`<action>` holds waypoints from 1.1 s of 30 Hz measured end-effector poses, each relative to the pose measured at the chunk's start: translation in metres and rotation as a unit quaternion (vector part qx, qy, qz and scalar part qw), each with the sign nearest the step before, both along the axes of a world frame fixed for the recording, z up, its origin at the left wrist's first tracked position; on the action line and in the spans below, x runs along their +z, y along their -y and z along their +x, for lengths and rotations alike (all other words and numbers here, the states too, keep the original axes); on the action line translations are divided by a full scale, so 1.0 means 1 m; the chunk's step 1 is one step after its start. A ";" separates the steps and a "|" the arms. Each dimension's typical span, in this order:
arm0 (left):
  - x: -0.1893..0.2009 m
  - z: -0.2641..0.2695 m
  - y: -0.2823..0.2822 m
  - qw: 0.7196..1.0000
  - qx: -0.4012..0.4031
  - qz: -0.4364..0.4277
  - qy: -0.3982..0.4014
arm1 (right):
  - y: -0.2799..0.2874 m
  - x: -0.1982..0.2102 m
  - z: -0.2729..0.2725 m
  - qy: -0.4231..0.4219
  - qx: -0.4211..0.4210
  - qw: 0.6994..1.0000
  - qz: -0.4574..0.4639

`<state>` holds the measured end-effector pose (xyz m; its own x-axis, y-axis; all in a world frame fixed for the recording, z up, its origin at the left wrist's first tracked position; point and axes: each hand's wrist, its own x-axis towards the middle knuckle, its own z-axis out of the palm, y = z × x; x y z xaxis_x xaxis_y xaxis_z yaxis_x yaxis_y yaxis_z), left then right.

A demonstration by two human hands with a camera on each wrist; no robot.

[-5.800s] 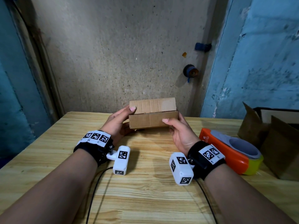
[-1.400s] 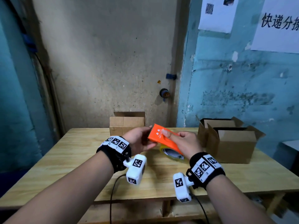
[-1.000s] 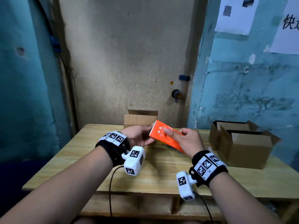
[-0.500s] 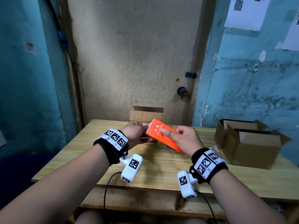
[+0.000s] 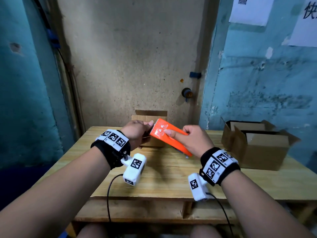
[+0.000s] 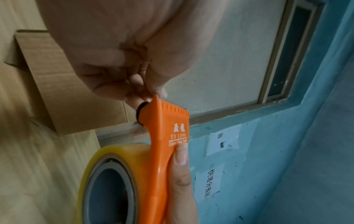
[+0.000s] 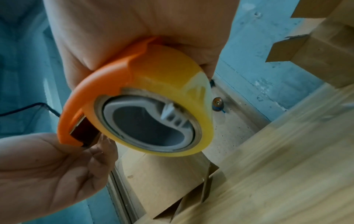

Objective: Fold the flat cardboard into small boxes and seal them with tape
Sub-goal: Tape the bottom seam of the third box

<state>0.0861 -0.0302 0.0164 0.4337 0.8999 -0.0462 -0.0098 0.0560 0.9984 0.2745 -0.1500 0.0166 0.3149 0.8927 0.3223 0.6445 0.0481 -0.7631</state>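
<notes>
My right hand (image 5: 192, 141) grips an orange tape dispenser (image 5: 169, 135) above the table, thumb on its printed top. The yellowish tape roll (image 7: 162, 84) sits under it against my palm. My left hand (image 5: 137, 133) has curled fingertips (image 6: 141, 92) pinching at the dispenser's (image 6: 164, 151) toothed tip. I cannot tell whether the clear tape end is between them. A small folded cardboard box (image 5: 151, 115) stands on the table behind both hands, its top flap raised.
Two bigger open cardboard boxes (image 5: 257, 145) stand at the right of the wooden table (image 5: 163, 182). The table's back edge meets a beige wall panel, with blue walls on either side. Cables trail from both wrist cameras over the front edge.
Earlier both hands held the small box while the dispenser lay on the table. Now the box stands at the back, my right hand holds the dispenser up, and my left fingers reach its tip.
</notes>
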 end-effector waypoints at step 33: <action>0.049 -0.057 -0.046 0.976 0.200 0.090 0.011 | 0.028 -0.010 0.028 0.071 -0.069 0.995 -0.015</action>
<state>0.0295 0.0158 0.0654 0.0457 0.9900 0.1337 -0.0174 -0.1331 0.9910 0.3022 -0.1776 0.0068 0.3884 0.8538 0.3466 0.7442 -0.0688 -0.6644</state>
